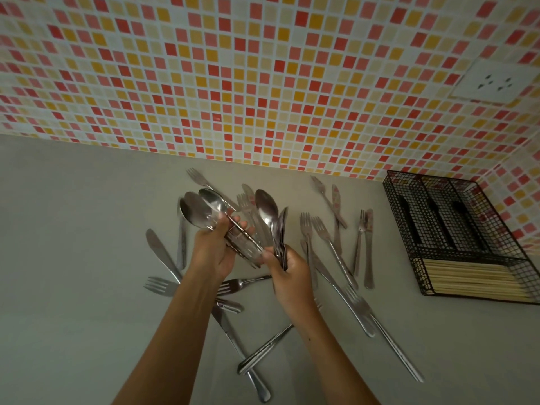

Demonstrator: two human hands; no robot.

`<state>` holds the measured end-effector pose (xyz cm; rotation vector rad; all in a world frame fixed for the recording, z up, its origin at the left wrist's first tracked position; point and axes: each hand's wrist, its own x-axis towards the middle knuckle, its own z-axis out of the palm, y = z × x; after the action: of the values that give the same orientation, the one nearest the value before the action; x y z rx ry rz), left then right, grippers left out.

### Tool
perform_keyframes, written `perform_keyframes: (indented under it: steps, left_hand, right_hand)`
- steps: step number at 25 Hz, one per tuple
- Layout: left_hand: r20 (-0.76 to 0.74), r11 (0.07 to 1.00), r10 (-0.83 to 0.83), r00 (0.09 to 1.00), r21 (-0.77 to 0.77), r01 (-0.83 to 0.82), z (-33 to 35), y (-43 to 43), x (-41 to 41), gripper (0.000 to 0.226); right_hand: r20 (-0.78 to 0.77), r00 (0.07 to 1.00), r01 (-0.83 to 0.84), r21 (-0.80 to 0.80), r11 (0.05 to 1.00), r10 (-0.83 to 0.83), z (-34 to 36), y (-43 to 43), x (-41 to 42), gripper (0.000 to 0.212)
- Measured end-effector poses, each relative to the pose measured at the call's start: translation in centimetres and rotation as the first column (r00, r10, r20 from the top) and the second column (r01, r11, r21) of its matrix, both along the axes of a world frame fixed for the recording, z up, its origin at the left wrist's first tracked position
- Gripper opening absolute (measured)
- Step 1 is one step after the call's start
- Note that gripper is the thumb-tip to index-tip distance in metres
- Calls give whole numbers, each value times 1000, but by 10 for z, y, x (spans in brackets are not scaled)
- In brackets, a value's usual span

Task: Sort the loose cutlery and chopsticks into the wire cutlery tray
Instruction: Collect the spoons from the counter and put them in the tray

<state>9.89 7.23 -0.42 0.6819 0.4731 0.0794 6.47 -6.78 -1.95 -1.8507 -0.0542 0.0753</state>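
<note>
**Operator:** Spoons, mostly – that is what I have in both hands. My left hand is closed around a bundle of spoons, bowls pointing up and away from me, handles running down through the fist. My right hand is gripping a second stack of spoons, bowls up as well, held on edge so they overlap.

**Observer:** Are the two bundles touching?

**Operator:** Their handles cross between my hands, above the grey counter. Whether they actually press together I cannot tell; that spot is blurred.

**Observer:** Where is the tray?

**Operator:** The wire cutlery tray sits on the counter at the far right, against the tiled wall, well apart from my hands. Its near compartment is full of pale chopsticks lying crosswise. The long compartments behind hold dark-handled pieces; I cannot make out what they are.

**Observer:** And the loose pieces?

**Operator:** Scattered on the counter. A knife lies left of my left wrist, a fork just below it with tines pointing left. Two forks lie side by side right of my right hand, and a fork-and-knife pair lies between them and the tray. More knives and forks cross each other under my forearms. A white wall socket is set in the tiles above the tray
</note>
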Motion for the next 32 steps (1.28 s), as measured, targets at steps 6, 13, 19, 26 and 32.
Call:
perform_keyframes:
  steps: [6, 13, 19, 26, 32]
  left_hand:
    - [29, 983, -151, 988, 110, 147, 3, 3, -4, 30]
    - [144, 973, -218, 965, 112, 203, 9, 2, -9, 45]
    - [225, 964, -265, 937, 58, 259, 7, 6, -10, 49]
    - [182, 986, -166, 969, 29, 164, 9, 5, -9, 34]
    - [148, 982, -168, 975, 116, 152, 10, 2, -9, 34]
  right_hand:
    - [-202, 958, 237, 168, 957, -202, 13, 0, 7, 21]
    - [-492, 871, 301, 524, 797, -5, 29, 16, -1, 14]
    - [-469, 881, 151, 399, 904, 60, 27, 24, -4, 9]
    - [-489, 869, 80, 289, 954, 75, 25, 23, -2, 6]
    - [-491, 869, 100, 294, 950, 61, 24, 26, -3, 5]
